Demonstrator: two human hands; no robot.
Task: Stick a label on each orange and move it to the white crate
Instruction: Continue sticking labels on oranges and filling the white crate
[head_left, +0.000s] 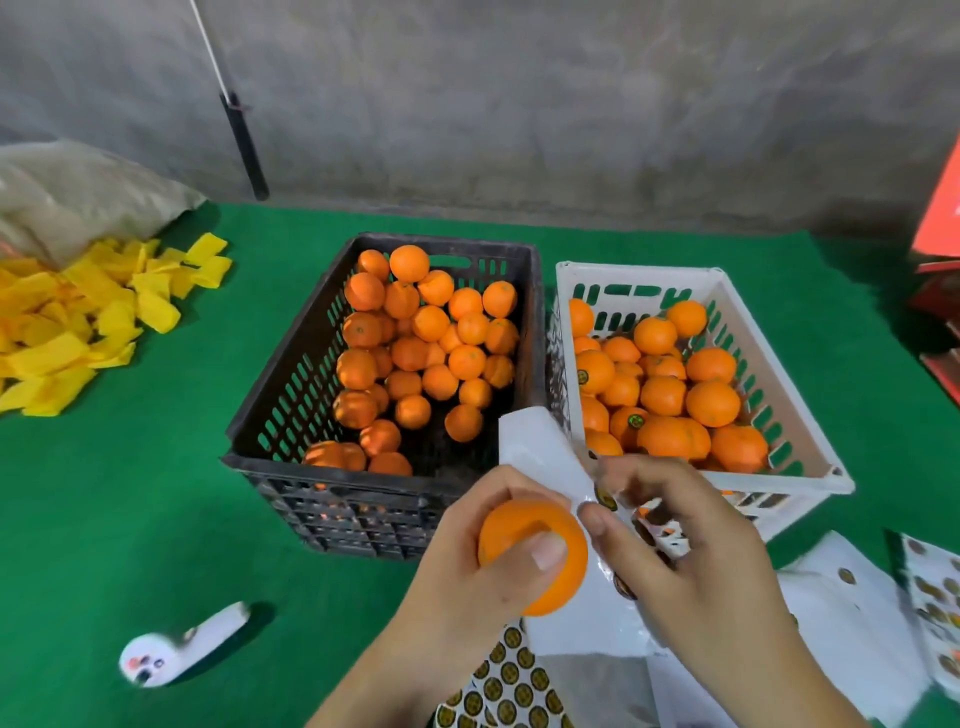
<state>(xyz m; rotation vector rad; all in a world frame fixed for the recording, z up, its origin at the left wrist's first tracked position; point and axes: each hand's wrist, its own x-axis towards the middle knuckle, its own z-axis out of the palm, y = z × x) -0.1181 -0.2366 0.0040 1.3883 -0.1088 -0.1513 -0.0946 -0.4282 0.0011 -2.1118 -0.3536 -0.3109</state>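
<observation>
Your held orange: round, smooth, no label visible, gripped in front of the black crate | label sheet: white backing, curled upward, dark round stickers | white crate: about half full of oranges, some labelled

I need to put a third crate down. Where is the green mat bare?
Bare mat between the yellow wrappers, black crate and white device. Crowded at the label sheets, by the white crate.

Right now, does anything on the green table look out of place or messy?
Mostly tidy. A loose heap of yellow wrappers sprawls at the left edge, and used sticker sheets lie scattered at the lower right. Both crates stand upright, with no oranges spilled.
</observation>
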